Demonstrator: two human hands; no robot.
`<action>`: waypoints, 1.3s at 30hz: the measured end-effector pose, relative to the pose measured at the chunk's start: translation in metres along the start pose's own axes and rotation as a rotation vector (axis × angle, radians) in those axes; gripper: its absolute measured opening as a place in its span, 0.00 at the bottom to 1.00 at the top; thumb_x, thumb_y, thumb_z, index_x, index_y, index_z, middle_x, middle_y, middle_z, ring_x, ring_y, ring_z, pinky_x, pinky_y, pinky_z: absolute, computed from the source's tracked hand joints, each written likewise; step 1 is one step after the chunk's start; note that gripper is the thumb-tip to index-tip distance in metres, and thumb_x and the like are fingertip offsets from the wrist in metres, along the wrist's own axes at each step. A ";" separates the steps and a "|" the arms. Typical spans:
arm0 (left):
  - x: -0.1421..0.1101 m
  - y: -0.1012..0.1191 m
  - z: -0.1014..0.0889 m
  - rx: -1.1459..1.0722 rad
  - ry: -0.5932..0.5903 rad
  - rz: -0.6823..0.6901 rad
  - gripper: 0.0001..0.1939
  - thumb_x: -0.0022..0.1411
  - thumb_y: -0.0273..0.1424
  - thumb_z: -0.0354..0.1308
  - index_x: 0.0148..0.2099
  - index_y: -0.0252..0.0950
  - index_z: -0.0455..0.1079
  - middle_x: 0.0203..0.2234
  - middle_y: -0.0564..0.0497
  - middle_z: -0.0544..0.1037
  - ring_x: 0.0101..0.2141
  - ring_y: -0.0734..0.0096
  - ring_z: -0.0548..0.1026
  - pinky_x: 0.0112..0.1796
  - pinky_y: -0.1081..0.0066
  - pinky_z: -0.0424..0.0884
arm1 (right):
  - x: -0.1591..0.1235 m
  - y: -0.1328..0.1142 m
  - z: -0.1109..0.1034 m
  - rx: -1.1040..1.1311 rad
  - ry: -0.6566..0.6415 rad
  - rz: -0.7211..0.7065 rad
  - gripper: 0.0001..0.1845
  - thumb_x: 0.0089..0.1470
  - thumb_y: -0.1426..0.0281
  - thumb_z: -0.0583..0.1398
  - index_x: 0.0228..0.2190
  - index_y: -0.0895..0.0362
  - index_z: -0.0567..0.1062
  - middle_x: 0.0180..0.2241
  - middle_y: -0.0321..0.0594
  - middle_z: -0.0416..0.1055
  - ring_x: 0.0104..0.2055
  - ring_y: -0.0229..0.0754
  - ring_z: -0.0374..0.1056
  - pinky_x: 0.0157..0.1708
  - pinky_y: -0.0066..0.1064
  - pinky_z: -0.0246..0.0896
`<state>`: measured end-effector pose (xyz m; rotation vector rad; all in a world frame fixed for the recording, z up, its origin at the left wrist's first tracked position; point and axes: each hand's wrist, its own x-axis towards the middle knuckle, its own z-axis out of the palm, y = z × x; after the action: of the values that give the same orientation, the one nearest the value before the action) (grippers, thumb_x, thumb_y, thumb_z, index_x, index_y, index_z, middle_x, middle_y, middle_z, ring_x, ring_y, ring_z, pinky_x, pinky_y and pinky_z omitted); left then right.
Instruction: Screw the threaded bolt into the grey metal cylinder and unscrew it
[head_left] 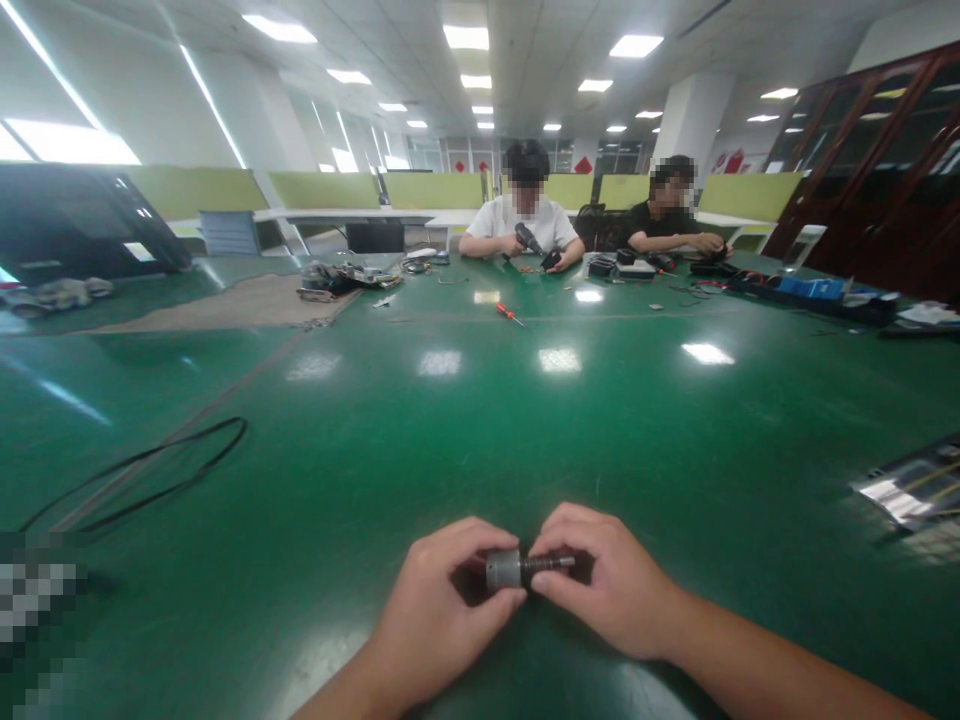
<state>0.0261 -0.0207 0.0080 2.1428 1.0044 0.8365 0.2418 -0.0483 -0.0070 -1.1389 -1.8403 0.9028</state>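
One metal part [504, 569], a grey cylinder with a ridged shaft, is held above the tabletop [480, 430], on the wearer's side of the lone red screwdriver [506, 311], which serves as landmark. Whether the part also touches the tabletop I cannot tell.

Two hands share it. The left hand [439, 605] is curled partly open, thumb and fingertips pinching the cylinder from either side. The right hand [615, 580] is curled much the same, its thumb and fingers gripping the shaft, whose bright tip pokes out toward the palm. The fingertips of both come close together near the middle of the part.

One black cable [172, 480] loops to the left of the screwdriver and nearer the wearer. One pile of parts [349, 280] lies left of it, slightly farther off. Two co-workers sit beyond it: one in white [559, 220], holding one drill [529, 239], and one in black [652, 222], farther right.
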 end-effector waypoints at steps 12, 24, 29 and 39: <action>0.000 0.000 0.000 -0.030 0.012 -0.029 0.12 0.53 0.24 0.66 0.41 0.41 0.76 0.32 0.54 0.79 0.32 0.71 0.77 0.33 0.75 0.71 | 0.000 0.002 0.001 0.019 0.014 -0.021 0.06 0.52 0.75 0.65 0.34 0.56 0.80 0.32 0.38 0.73 0.34 0.40 0.69 0.35 0.30 0.62; 0.000 0.002 -0.001 -0.017 0.028 -0.019 0.13 0.52 0.23 0.66 0.41 0.41 0.76 0.32 0.54 0.79 0.32 0.71 0.76 0.33 0.76 0.71 | -0.002 0.003 0.001 -0.028 0.016 0.035 0.03 0.53 0.73 0.65 0.33 0.55 0.78 0.31 0.35 0.72 0.34 0.39 0.69 0.35 0.30 0.60; 0.000 0.000 0.000 -0.023 0.031 -0.018 0.12 0.53 0.24 0.66 0.41 0.41 0.76 0.32 0.54 0.79 0.32 0.72 0.76 0.32 0.76 0.71 | -0.002 0.001 0.002 -0.041 0.028 0.043 0.02 0.54 0.73 0.65 0.31 0.55 0.77 0.30 0.35 0.72 0.33 0.39 0.68 0.35 0.30 0.59; -0.002 -0.002 -0.001 0.005 0.034 -0.009 0.12 0.53 0.24 0.66 0.41 0.41 0.76 0.32 0.54 0.79 0.32 0.70 0.77 0.33 0.75 0.70 | -0.005 0.001 0.001 -0.048 0.030 0.049 0.01 0.54 0.72 0.64 0.31 0.55 0.76 0.30 0.34 0.72 0.33 0.39 0.68 0.34 0.30 0.58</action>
<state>0.0237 -0.0211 0.0067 2.1333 1.0334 0.8699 0.2425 -0.0526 -0.0099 -1.2252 -1.8253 0.8683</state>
